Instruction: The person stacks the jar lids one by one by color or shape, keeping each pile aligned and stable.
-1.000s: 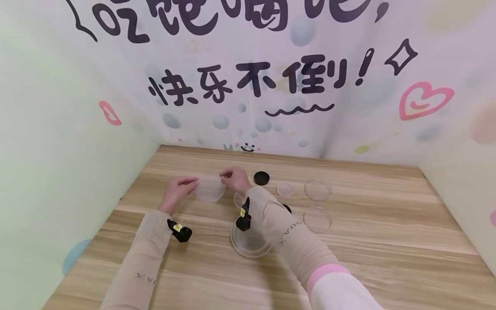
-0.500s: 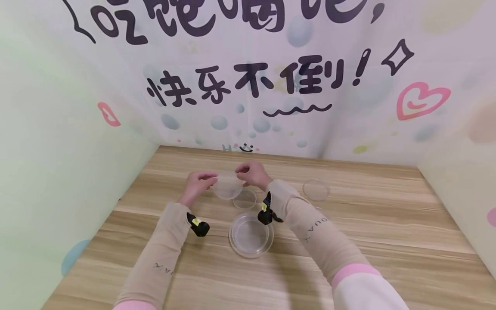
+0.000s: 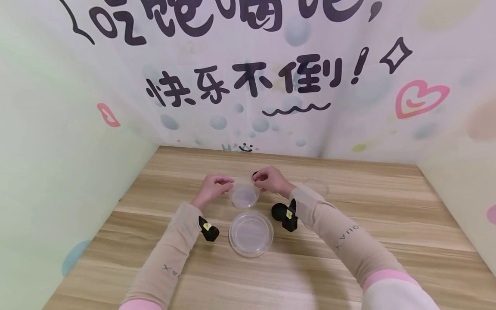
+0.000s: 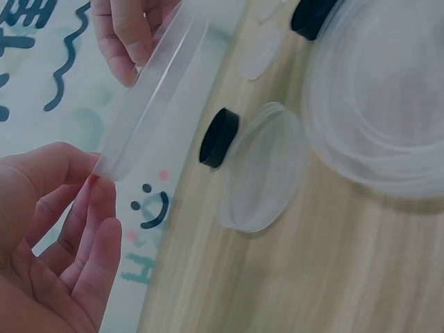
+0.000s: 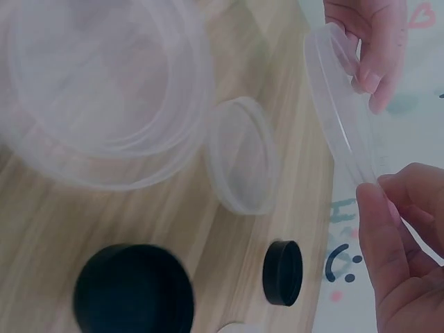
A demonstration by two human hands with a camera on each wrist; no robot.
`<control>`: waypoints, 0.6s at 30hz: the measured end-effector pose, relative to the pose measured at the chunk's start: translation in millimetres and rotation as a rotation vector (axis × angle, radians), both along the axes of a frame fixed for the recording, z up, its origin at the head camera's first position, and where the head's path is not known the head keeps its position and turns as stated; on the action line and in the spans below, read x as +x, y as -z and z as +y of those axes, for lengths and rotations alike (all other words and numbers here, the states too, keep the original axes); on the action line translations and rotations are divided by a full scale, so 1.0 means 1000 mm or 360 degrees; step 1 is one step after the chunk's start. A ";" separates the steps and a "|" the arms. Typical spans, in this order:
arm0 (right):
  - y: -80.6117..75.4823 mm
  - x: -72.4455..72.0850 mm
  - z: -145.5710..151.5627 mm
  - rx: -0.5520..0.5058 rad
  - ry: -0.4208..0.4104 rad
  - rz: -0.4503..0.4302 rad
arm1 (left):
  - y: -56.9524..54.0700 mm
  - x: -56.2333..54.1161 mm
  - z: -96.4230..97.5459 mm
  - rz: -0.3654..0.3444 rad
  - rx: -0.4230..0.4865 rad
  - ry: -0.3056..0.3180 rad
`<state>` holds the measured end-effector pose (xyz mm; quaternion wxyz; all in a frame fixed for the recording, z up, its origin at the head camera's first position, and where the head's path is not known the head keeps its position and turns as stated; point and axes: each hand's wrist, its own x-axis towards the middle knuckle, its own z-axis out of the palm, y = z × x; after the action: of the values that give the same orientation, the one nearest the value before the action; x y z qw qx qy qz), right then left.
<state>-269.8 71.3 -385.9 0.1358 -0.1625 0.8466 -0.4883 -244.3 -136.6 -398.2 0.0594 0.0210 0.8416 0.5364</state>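
Observation:
A clear round plastic lid [image 4: 154, 87] is held up on edge between my two hands. My left hand [image 3: 213, 189] pinches one side of its rim between thumb and fingers. On the opposite side, my right hand [image 3: 272, 180] pinches the rim the same way. A smaller clear lid [image 5: 243, 156] lies on the table below, overlapped by the held lid in the head view. Nearer to me is a large clear round stack of lids [image 3: 251, 234], one inside another by their rings.
A small black cap [image 4: 220, 137] lies beside the smaller lid, and a second black cap [image 5: 135, 288] is by the large stack. Another clear lid [image 3: 315, 186] lies to the right, partly behind my right sleeve. The wall banner [image 3: 248, 125] rises behind the table's back edge.
Both hands have moved right with the lid, from the left of the smaller lid to over it. My right hand and sleeve now cover most of the things on the right.

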 end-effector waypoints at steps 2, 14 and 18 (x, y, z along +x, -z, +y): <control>0.002 0.004 0.004 0.0012 -0.0025 0.0008 | 0.004 0.001 0.003 -0.0014 -0.0017 0.0036; 0.017 0.026 0.022 0.0130 -0.0155 -0.0063 | 0.019 0.016 0.012 -0.0130 -0.0060 0.0341; 0.021 0.031 0.023 0.0122 -0.0184 -0.0094 | 0.021 0.021 0.012 -0.0138 -0.0086 0.0412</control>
<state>-239.1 94.4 -407.3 0.1949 -0.1912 0.8495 -0.4514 -223.6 -124.4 -419.2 0.1649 0.1045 0.8427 0.5017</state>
